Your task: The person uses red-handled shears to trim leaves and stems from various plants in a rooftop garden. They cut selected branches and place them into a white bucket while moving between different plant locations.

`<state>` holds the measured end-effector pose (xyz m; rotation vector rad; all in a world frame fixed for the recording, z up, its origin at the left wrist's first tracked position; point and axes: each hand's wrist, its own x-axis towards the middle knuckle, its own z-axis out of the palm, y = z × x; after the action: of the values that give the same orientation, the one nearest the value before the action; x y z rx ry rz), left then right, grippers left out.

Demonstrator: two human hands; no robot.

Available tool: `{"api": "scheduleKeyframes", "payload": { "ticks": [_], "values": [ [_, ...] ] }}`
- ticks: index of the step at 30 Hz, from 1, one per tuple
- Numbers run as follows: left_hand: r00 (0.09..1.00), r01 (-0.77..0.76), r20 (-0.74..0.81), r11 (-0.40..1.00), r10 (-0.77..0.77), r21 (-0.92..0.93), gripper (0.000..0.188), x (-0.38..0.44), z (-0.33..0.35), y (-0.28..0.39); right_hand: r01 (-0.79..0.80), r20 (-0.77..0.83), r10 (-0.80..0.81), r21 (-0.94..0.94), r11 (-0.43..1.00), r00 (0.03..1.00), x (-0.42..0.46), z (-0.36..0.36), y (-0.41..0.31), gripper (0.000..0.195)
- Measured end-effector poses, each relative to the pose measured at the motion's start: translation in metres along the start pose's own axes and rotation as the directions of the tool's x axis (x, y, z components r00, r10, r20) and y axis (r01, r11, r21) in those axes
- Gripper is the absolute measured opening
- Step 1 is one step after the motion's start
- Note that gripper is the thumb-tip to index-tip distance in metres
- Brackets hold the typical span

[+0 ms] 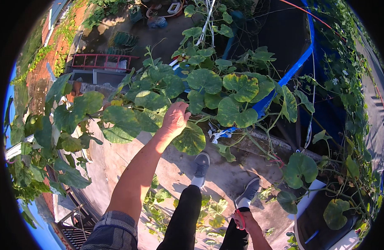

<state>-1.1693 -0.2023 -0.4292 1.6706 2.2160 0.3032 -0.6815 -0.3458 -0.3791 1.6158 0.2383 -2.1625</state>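
Broad green leaves of a climbing squash-like vine (204,80) spread across the middle, several of them yellowed or spotted. My left hand (176,117) reaches in among these leaves, beside a stem; its fingertips are partly hidden, so whether it grips anything cannot be told. Low at the right, my right hand (244,221) holds red-handled scissors (240,217) beside my leg, blades pointing up and away from the vine. A large yellow-spotted leaf (189,139) hangs just below my left hand.
Cut leaves and vine pieces (215,215) lie on the concrete floor (129,165) around my feet. A blue tarp strip (287,76) crosses at right. Beyond the vine lies a red ladder (104,61). A black-topped seat-like object (323,215) stands at lower right, with vines over it.
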Motion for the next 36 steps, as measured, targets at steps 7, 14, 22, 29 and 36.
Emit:
{"api": "scheduleKeyframes", "payload": {
  "ticks": [7, 14, 22, 29, 36],
  "values": [
    [0.857, -0.006, 0.462, 0.892, -0.228, 0.452, 0.080, -0.005, 0.015, -0.010, 0.030, -0.081, -0.034, -0.055, 0.998, 0.996, -0.014, 0.040, -0.025, 0.028],
    [0.874, 0.148, 0.341, 0.860, -0.345, 0.489, 0.073, -0.051, -0.055, -0.059, 0.033, -0.085, -0.034, -0.018, 0.999, 0.996, -0.059, 0.054, -0.013, 0.028],
    [0.974, 0.176, 0.132, 0.981, -0.185, 0.078, 0.047, -0.087, -0.118, -0.092, 0.135, -0.361, -0.068, 0.162, 0.978, 0.930, -0.158, 0.087, 0.010, 0.016],
    [0.965, 0.198, 0.173, 0.980, -0.198, 0.017, 0.043, -0.083, -0.122, -0.079, 0.255, -0.237, -0.227, 0.091, 0.963, 0.944, -0.150, 0.122, 0.020, 0.023],
    [0.893, 0.444, 0.115, 0.893, -0.434, -0.070, 0.048, -0.081, -0.132, -0.112, 0.253, -0.119, -0.260, -0.064, 0.965, 0.958, -0.133, 0.166, -0.036, 0.026]
  ]
}}
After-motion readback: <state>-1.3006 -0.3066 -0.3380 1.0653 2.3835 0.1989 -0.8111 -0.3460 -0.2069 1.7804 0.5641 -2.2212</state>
